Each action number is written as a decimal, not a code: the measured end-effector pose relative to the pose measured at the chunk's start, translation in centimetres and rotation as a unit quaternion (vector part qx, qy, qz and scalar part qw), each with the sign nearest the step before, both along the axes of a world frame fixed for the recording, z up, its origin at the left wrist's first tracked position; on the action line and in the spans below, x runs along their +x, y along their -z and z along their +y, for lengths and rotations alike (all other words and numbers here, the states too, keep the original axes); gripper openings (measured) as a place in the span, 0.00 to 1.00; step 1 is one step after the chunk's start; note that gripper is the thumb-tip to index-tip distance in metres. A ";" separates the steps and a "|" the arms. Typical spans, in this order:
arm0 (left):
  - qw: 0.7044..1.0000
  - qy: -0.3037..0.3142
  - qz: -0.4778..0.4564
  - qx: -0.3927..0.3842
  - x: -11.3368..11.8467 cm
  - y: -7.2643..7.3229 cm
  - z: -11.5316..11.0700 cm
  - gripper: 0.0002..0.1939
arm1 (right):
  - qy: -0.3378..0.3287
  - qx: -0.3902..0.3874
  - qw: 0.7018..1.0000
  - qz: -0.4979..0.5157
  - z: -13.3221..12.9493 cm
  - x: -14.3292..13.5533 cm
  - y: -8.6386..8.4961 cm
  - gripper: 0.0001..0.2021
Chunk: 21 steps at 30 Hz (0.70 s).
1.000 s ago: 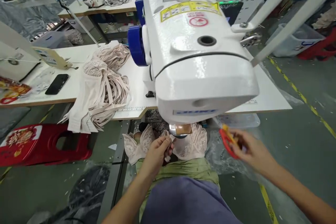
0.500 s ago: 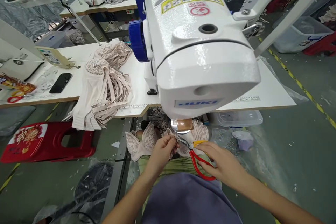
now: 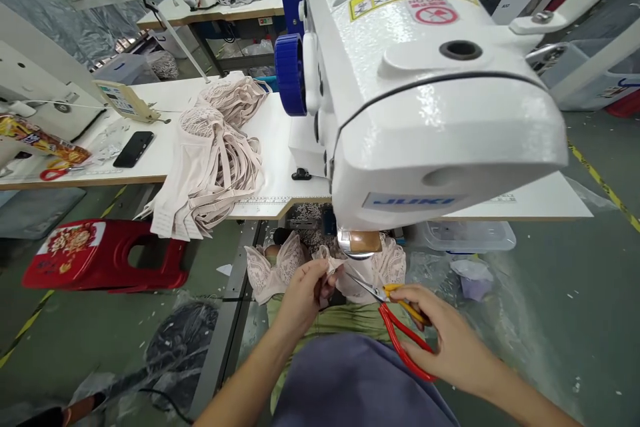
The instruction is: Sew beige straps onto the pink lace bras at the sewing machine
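"Fingers [image 3: 316, 269] of the left hand [image 3: 301, 295] were closed on a bit of pale fabric [image 3: 334, 265] at the lower centre of the frame. How were the scissors [image 3: 385, 312] held?"

"By the right hand [image 3: 445, 335], low and right of centre. Its fingers were wrapped about the red and yellow handles, which were spread apart, and the blades were pointed up and left, near the pinched fabric."

"How would a snip best have been made from there?"

"With the fabric drawn taut, it was judged, and with the blade tips kept clear of the left fingertips. The lace garment [image 3: 287, 267], laid over the green-clothed lap [image 3: 360, 324] in the lower centre, was best held out of their path."

"What could not be made out?"

"Whether the pinched fabric was joined to that garment, and whether it was touched by the tips. Any thread end there was too fine to be seen. Part of the garment was covered by the left hand, the needle was hidden beneath the white sewing machine [image 3: 450, 137] at upper right, and both forearms [image 3: 250, 373] were cut off by the bottom edge."
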<state>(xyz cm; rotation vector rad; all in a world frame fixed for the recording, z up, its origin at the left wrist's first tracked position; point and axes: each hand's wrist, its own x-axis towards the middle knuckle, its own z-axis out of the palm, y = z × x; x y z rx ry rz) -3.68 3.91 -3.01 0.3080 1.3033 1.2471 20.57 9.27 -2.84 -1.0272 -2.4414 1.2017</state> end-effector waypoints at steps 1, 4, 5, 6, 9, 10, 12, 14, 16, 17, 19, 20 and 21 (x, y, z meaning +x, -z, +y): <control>1.000 -0.007 -0.004 0.002 -0.1 -0.1 0.0 0.19 | -0.003 0.000 1.000 0.000 0.0 -0.2 0.0 0.20; 1.000 -0.014 -0.006 0.000 -0.3 -0.6 -0.2 0.20 | -0.010 -0.002 1.000 -0.011 0.2 -0.7 -0.4 0.20; 1.000 -0.014 -0.001 -0.002 -0.4 -0.6 -0.2 0.20 | -0.011 -0.002 1.000 -0.014 0.3 -0.8 -0.7 0.20; 1.000 -0.014 0.006 -0.004 -0.4 -0.6 -0.3 0.21 | -0.013 -0.001 1.000 -0.015 0.3 -0.9 -0.9 0.20; 0.999 -0.019 0.028 -0.004 -0.4 -0.3 -0.5 0.24 | -0.019 0.000 1.000 -0.018 0.5 -1.6 -1.5 0.21; 0.999 -0.018 0.033 -0.003 -0.4 -0.1 -0.5 0.25 | -0.021 0.000 1.000 -0.016 0.5 -1.9 -1.6 0.21; 0.999 -0.014 0.047 -0.002 -0.4 0.2 -0.6 0.26 | -0.025 -0.005 1.000 -0.012 0.6 -2.6 -1.7 0.21; 0.998 -0.003 0.065 -0.004 -0.4 0.5 -0.7 0.26 | -0.026 -0.009 1.000 -0.006 0.8 -3.4 -1.6 0.21; 0.996 0.007 0.088 -0.003 -0.5 0.6 -0.8 0.25 | -0.026 -0.008 1.000 -0.007 1.0 -4.0 -1.4 0.20; 0.995 0.011 0.100 -0.002 -0.5 0.6 -0.8 0.24 | -0.026 -0.005 1.000 -0.011 1.1 -4.2 -1.3 0.20; 0.992 0.018 0.123 0.002 -0.7 0.5 -1.0 0.23 | -0.029 -0.001 0.999 -0.018 1.5 -4.5 -1.1 0.18; 0.991 0.021 0.132 0.004 -0.7 0.5 -1.0 0.22 | -0.032 -0.001 0.999 -0.020 1.7 -4.7 -1.0 0.18; 0.990 0.022 0.139 0.006 -0.8 0.5 -1.1 0.22 | -0.036 -0.003 0.999 -0.021 1.9 -4.7 -1.0 0.17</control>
